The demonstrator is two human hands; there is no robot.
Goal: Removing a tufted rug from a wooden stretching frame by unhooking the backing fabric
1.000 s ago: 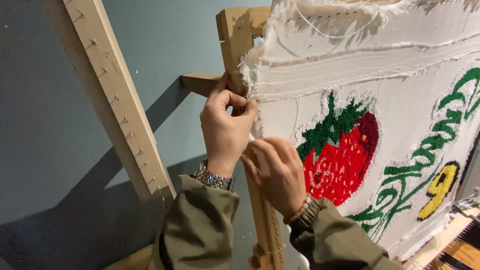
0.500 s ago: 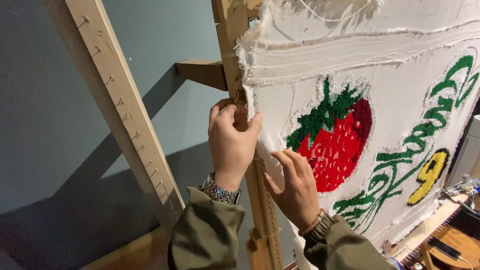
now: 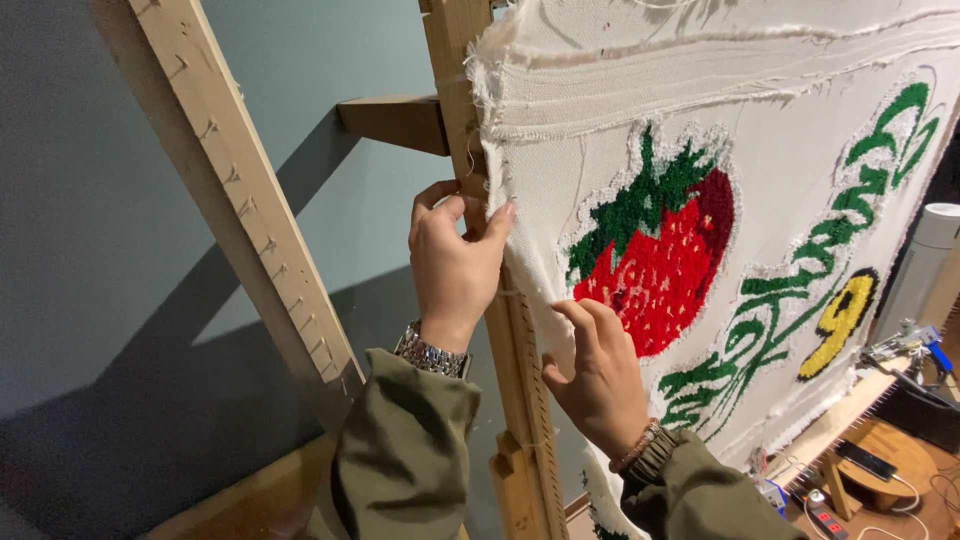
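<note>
Filling the right half of the frame: a cream tufting cloth (image 3: 800,150), stretched on a wooden frame (image 3: 455,60), its left edge frayed and running down the frame's upright from top centre to bottom centre. Tufted into the cloth at centre right: a red strawberry with green leaves (image 3: 660,260) outlined in white; further right, curling green vines (image 3: 800,300) and a yellow figure with a dark outline (image 3: 842,318). Slanting across the upper left toward the lower middle: a second wooden beam (image 3: 240,190) studded with small nails, against a blue-grey wall (image 3: 80,250). Jutting left from the upright near top centre: a short wooden brace (image 3: 395,122). At centre: left hand (image 3: 455,265), fingers curled and closed around the cloth's edge and the upright, thumb side pressed on the fabric, a metal watch (image 3: 432,355) at the wrist above an olive sleeve (image 3: 400,450). Just below and right: right hand (image 3: 598,375), fingers bent and half open, fingertips touching the cloth near the strawberry's lower left, gripping nothing visible, beaded bracelet at the wrist. In the lower right corner: cables and small tools (image 3: 900,350) on a bench (image 3: 890,450), too small to tell apart.
</note>
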